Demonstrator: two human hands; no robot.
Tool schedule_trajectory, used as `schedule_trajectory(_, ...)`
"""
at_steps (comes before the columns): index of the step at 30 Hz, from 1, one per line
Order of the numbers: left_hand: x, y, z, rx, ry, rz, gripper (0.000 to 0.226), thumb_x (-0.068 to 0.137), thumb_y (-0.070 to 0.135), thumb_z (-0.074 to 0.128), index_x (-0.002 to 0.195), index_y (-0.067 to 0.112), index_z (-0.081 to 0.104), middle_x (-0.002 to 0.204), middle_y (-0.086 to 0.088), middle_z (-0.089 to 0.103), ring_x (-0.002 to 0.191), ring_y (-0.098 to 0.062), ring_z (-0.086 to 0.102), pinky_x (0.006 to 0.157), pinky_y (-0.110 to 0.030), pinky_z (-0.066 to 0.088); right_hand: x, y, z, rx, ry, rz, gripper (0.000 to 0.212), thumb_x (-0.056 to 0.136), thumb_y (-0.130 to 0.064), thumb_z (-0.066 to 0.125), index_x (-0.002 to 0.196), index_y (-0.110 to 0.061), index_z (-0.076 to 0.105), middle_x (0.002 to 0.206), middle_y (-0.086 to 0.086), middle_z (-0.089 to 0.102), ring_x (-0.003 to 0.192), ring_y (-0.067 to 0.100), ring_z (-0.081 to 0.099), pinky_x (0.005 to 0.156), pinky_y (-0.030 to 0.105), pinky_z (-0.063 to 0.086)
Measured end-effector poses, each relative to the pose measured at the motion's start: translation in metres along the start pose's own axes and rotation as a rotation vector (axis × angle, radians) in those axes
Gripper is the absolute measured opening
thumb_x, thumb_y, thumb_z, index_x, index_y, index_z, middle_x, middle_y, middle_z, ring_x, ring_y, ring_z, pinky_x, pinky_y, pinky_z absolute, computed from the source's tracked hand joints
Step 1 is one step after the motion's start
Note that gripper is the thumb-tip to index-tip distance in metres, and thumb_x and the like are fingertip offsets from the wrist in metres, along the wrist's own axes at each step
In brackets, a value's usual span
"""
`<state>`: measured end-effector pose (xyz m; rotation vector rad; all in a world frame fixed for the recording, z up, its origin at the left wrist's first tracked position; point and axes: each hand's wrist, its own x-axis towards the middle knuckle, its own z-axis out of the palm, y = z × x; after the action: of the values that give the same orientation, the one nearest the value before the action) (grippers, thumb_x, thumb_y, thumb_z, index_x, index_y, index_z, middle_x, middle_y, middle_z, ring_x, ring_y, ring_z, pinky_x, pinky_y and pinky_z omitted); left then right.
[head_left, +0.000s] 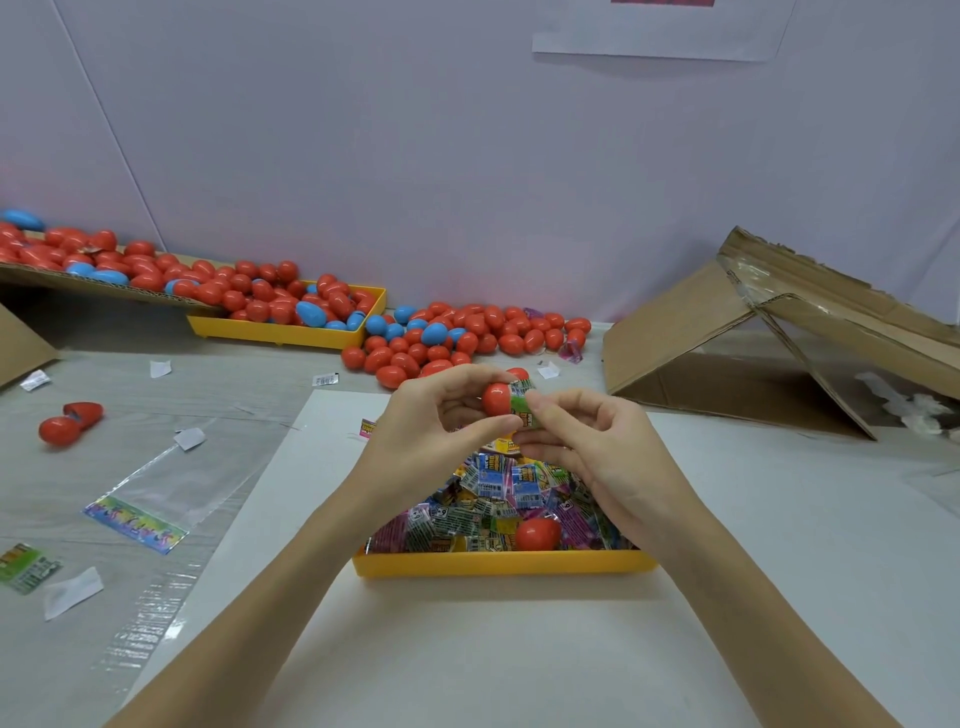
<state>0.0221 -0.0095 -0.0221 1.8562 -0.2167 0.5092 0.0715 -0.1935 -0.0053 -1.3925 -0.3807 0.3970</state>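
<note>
The left grip (431, 415) curls round a red egg (496, 399) held above the tray (498, 564). The right grip (587, 441) pinches a green packet (522, 402) against the egg's side. A skewed push may crumple the packet or knock the egg loose into the tray.

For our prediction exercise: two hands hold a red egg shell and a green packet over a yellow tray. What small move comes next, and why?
Probably the right hand pushes the green packet into the red shell the left hand pinches: the packet touches it but sticks out.
</note>
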Motion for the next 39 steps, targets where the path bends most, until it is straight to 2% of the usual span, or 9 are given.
schedule_trajectory(6,-0.003,-0.004,0.0033,0.276,-0.008,0.193,0.042,0.088,0.009,0.079,0.128,0.016,0.069,0.104,0.009,0.075,0.097,-0.001,0.072,0.088,-0.015,0.056,-0.0018,0.0007,0.001,-0.021,-0.016,0.038,0.035,0.088,-0.027,0.078,0.114,-0.005,0.073,0.099,0.017,0.079,0.096,0.03,0.077,0.082,0.028,0.063)
schedule_trajectory(9,-0.0043,-0.0056,0.005,0.48,-0.014,0.311,0.044,0.089,0.011,0.077,0.132,0.01,0.067,0.107,-0.002,0.075,0.093,-0.008,0.071,0.088,-0.019,0.056,-0.0032,0.0026,-0.0007,-0.009,-0.035,0.051,0.025,0.092,-0.022,0.075,0.108,-0.003,0.077,0.102,0.018,0.079,0.099,0.029,0.077,0.083,0.026,0.062)
schedule_trajectory(12,-0.005,-0.0032,0.0053,0.546,-0.004,0.361,0.047,0.092,0.016,0.072,0.138,0.008,0.064,0.106,-0.004,0.074,0.092,-0.007,0.064,0.087,-0.012,0.05,-0.0025,0.0016,-0.0019,0.056,-0.061,0.1,0.021,0.093,-0.022,0.074,0.104,-0.005,0.08,0.106,0.018,0.078,0.104,0.029,0.076,0.086,0.027,0.061)
schedule_trajectory(21,-0.0037,-0.002,-0.0003,0.523,-0.026,0.376,0.049,0.097,0.019,0.064,0.144,0.011,0.057,0.111,-0.003,0.078,0.095,-0.008,0.071,0.083,-0.024,0.056,0.0017,-0.0004,-0.0058,0.303,-0.15,0.279,0.035,0.086,-0.024,0.078,0.112,0.0,0.077,0.118,0.022,0.074,0.112,0.032,0.073,0.085,0.029,0.061)
schedule_trajectory(26,-0.0047,-0.0068,-0.0032,0.539,-0.106,0.418,0.048,0.098,0.0,0.063,0.145,0.007,0.055,0.121,-0.006,0.074,0.113,0.005,0.059,0.095,-0.004,0.045,0.0029,0.0002,-0.0043,0.454,-0.157,0.395,0.031,0.084,-0.019,0.079,0.109,0.0,0.079,0.116,0.028,0.073,0.111,0.033,0.073,0.082,0.032,0.062)
schedule_trajectory(28,-0.0041,-0.0064,-0.0025,0.531,-0.118,0.447,0.047,0.1,0.004,0.06,0.146,0.007,0.054,0.125,-0.008,0.073,0.114,-0.005,0.065,0.099,-0.01,0.048,0.0028,-0.001,-0.0032,0.479,-0.152,0.41,0.032,0.081,-0.019,0.08,0.107,0.0,0.08,0.113,0.028,0.073,0.108,0.032,0.074,0.081,0.032,0.063)
schedule_trajectory(31,-0.0036,-0.0035,0.0011,0.456,-0.065,0.404,0.046,0.101,0.017,0.062,0.146,0.011,0.055,0.124,-0.007,0.074,0.111,-0.019,0.072,0.094,-0.035,0.059,0.0027,-0.0017,-0.0032,0.468,-0.13,0.401,0.043,0.081,-0.022,0.08,0.118,-0.001,0.073,0.111,0.025,0.075,0.105,0.029,0.076,0.079,0.031,0.063)
schedule_trajectory(35,-0.0037,-0.0012,0.0038,0.267,-0.039,0.294,0.044,0.093,0.021,0.075,0.135,0.014,0.067,0.127,0.005,0.073,0.118,-0.004,0.067,0.1,-0.031,0.056,0.0015,0.0006,-0.0019,0.392,-0.138,0.373,0.044,0.088,-0.024,0.076,0.123,0.002,0.068,0.109,0.022,0.076,0.105,0.028,0.076,0.081,0.03,0.063)
schedule_trajectory(39,-0.0019,0.0003,0.0005,0.097,-0.005,0.166,0.033,0.09,0.02,0.077,0.123,0.014,0.074,0.116,0.007,0.076,0.111,-0.016,0.071,0.096,-0.029,0.057,0.0011,-0.0021,-0.0022,0.464,-0.213,0.374,0.039,0.092,-0.028,0.07,0.114,0.003,0.074,0.12,0.027,0.072,0.112,0.034,0.073,0.084,0.034,0.062)
